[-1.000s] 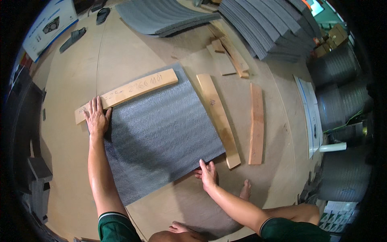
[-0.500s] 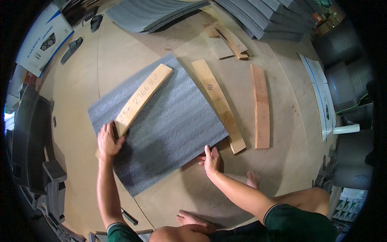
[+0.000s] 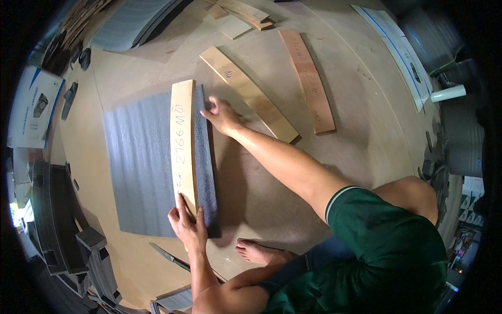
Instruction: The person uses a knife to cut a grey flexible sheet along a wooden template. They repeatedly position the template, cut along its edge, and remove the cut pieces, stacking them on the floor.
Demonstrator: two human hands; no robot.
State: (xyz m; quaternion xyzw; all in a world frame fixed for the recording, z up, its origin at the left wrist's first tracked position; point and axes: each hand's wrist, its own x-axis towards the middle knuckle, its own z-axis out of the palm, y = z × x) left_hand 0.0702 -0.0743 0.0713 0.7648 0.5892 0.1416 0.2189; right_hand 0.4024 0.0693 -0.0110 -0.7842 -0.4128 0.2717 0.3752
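A grey foam sheet [image 3: 138, 172] lies on the floor in front of me. Lengthwise over its right part rests a pale wooden strip [image 3: 183, 141] with handwriting on it. My left hand [image 3: 189, 227] grips the near end of this strip, fingers on top and thumb along its right side. At the sheet's far right edge is my right hand [image 3: 222, 116], fingers apart, the fingertips close to the foam; whether they touch it is unclear. A knife [image 3: 170, 255] lies on the floor near the sheet's near edge, left of my left forearm.
Right of the sheet lie a second pale wooden strip [image 3: 251, 94] and a reddish one [image 3: 308, 83]. Several wood pieces [image 3: 238, 15] and stacked foam sheets [image 3: 133, 23] are at the back. Dark foam pieces [image 3: 57, 214] line the left; a flat white panel [image 3: 392, 52] lies far right.
The foam sheet has turned to stand nearly straight before me, the wooden strip swinging upright with it. My right hand has moved from the near edge to the far right edge.
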